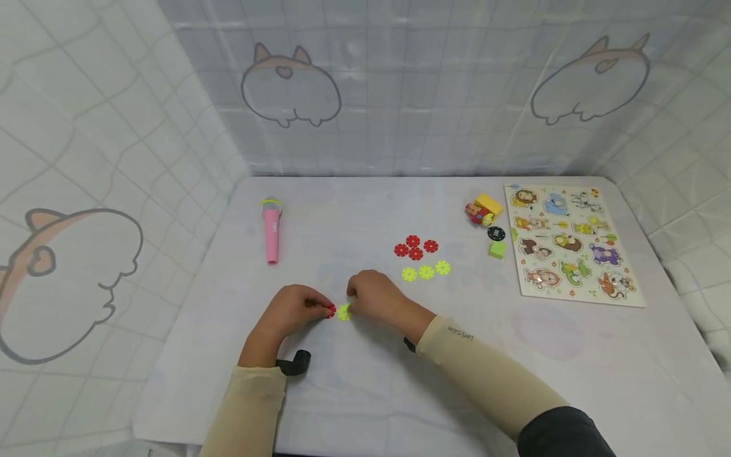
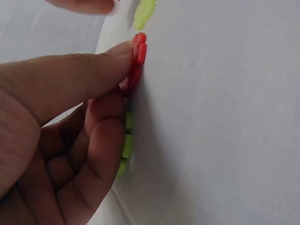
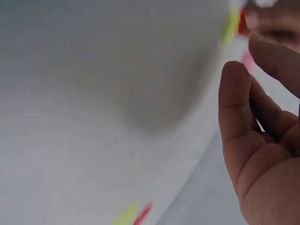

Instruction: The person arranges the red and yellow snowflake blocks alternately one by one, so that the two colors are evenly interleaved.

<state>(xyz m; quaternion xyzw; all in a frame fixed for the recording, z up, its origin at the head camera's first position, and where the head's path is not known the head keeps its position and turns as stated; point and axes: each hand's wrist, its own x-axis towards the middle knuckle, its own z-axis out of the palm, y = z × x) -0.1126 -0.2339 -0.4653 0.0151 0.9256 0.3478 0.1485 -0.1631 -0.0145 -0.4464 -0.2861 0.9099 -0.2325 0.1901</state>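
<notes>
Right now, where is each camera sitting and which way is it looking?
Head: worn on the person's head, looks forward and down at the table; both forearms, left hand and right hand show.
Left wrist: on the left wrist, looks along the palm at a red snowflake piece; thumb and fingers show.
Right wrist: on the right wrist, faces the blurred tabletop; curled fingers show.
Shared: head and left wrist both show the red piece and a yellow-green snowflake piece.
</notes>
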